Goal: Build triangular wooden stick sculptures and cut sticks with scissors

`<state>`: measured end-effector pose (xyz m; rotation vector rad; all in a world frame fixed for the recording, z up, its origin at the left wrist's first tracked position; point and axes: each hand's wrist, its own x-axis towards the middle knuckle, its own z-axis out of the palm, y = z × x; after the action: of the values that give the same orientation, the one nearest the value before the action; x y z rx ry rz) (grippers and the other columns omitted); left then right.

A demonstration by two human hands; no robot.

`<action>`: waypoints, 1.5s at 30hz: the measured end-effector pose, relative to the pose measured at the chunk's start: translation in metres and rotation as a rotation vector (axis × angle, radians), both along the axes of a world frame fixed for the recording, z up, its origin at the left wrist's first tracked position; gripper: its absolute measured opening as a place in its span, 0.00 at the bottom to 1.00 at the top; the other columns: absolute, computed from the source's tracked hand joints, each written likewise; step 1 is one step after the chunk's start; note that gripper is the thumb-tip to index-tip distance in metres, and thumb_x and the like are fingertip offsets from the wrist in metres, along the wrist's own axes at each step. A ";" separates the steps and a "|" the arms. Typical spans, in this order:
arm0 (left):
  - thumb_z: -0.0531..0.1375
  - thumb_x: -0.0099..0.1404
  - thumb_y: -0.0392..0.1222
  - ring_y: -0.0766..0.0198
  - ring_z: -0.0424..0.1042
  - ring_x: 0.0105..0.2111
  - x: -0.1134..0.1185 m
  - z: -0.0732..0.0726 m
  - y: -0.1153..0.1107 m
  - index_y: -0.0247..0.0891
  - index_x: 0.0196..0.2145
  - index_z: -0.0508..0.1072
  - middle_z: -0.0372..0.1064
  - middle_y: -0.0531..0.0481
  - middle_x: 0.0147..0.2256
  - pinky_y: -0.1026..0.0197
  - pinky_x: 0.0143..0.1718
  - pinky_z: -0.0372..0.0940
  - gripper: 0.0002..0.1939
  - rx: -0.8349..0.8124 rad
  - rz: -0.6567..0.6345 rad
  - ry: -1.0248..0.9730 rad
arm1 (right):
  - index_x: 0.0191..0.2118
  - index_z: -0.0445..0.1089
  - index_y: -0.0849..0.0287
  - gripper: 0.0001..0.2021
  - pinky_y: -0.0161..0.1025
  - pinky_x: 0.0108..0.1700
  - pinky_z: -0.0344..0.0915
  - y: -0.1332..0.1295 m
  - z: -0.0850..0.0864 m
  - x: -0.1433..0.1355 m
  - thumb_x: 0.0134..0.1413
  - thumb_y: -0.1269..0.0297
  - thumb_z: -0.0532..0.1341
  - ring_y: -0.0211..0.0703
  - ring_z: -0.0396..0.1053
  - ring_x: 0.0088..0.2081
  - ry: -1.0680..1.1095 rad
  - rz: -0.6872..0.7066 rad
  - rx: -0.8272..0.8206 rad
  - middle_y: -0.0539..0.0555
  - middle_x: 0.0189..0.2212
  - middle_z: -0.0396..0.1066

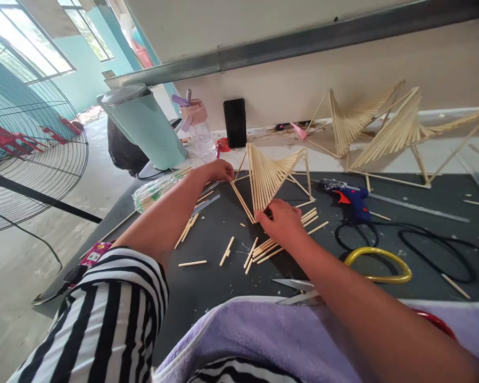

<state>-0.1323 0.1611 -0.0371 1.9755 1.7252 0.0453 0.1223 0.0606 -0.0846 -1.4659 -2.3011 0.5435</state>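
Note:
A fan-shaped model of thin wooden sticks stands on the dark table between my hands. My left hand has its fingers closed at the model's left corner, by the end of a slanting base stick. At the front lower corner, my right hand pinches the model where the upright sticks meet the base. Loose sticks lie in a bunch beneath my right wrist, and a few short pieces are scattered in front. Scissors lie open beside my right forearm.
A blue glue gun with a black cord and yellow scissor handle lie right. Behind are finished stick models, a phone, a bottle and a teal jug. A plastic-wrapped stick bundle sits left, near a fan.

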 end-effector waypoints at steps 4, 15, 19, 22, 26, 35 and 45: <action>0.61 0.47 0.38 0.66 0.64 0.23 0.004 0.002 0.000 0.36 0.28 0.78 0.70 0.50 0.23 0.62 0.29 0.59 0.09 -0.024 0.022 0.018 | 0.32 0.68 0.59 0.13 0.46 0.45 0.54 0.000 0.000 0.000 0.58 0.55 0.54 0.50 0.67 0.44 0.000 -0.002 0.005 0.56 0.37 0.71; 0.60 0.46 0.36 0.66 0.64 0.23 0.003 0.002 0.002 0.36 0.28 0.78 0.70 0.50 0.23 0.63 0.29 0.58 0.10 -0.039 0.001 0.044 | 0.32 0.68 0.59 0.13 0.46 0.45 0.54 0.000 0.000 0.000 0.58 0.55 0.54 0.51 0.67 0.44 -0.008 0.003 0.007 0.56 0.38 0.71; 0.60 0.46 0.35 0.67 0.64 0.23 0.005 0.002 0.002 0.36 0.28 0.78 0.71 0.50 0.23 0.64 0.28 0.58 0.09 -0.037 -0.002 0.054 | 0.32 0.68 0.59 0.13 0.47 0.45 0.54 0.000 -0.001 0.000 0.58 0.55 0.54 0.52 0.67 0.44 -0.006 0.004 0.006 0.56 0.37 0.71; 0.60 0.46 0.35 0.66 0.64 0.23 0.005 0.002 0.003 0.37 0.27 0.78 0.69 0.51 0.21 0.63 0.29 0.58 0.09 -0.039 0.015 0.063 | 0.32 0.68 0.59 0.13 0.47 0.45 0.54 0.001 -0.001 0.000 0.58 0.55 0.54 0.52 0.67 0.44 -0.008 0.004 0.006 0.57 0.36 0.71; 0.60 0.46 0.35 0.66 0.64 0.23 0.004 0.000 0.005 0.37 0.27 0.78 0.68 0.52 0.20 0.63 0.31 0.58 0.08 -0.027 0.009 0.069 | 0.31 0.68 0.58 0.13 0.46 0.45 0.54 0.001 -0.002 0.001 0.58 0.55 0.55 0.51 0.67 0.44 0.000 0.000 0.010 0.56 0.37 0.71; 0.61 0.48 0.37 0.65 0.67 0.33 -0.010 -0.010 0.002 0.35 0.25 0.76 0.71 0.51 0.27 0.64 0.40 0.59 0.05 0.093 -0.160 -0.072 | 0.34 0.68 0.59 0.13 0.46 0.44 0.54 0.001 -0.003 0.002 0.58 0.55 0.54 0.52 0.67 0.45 -0.007 -0.004 0.019 0.57 0.39 0.71; 0.61 0.54 0.41 0.62 0.66 0.39 -0.021 -0.019 -0.003 0.37 0.27 0.75 0.68 0.48 0.32 0.61 0.48 0.59 0.06 0.194 -0.247 -0.134 | 0.33 0.68 0.58 0.12 0.45 0.45 0.54 0.002 -0.004 0.001 0.59 0.56 0.54 0.50 0.67 0.46 0.010 0.000 0.021 0.55 0.38 0.71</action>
<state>-0.1536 0.1586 -0.0564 2.2578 1.4286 0.2615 0.1230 0.0624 -0.0884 -1.4508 -2.2921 0.5243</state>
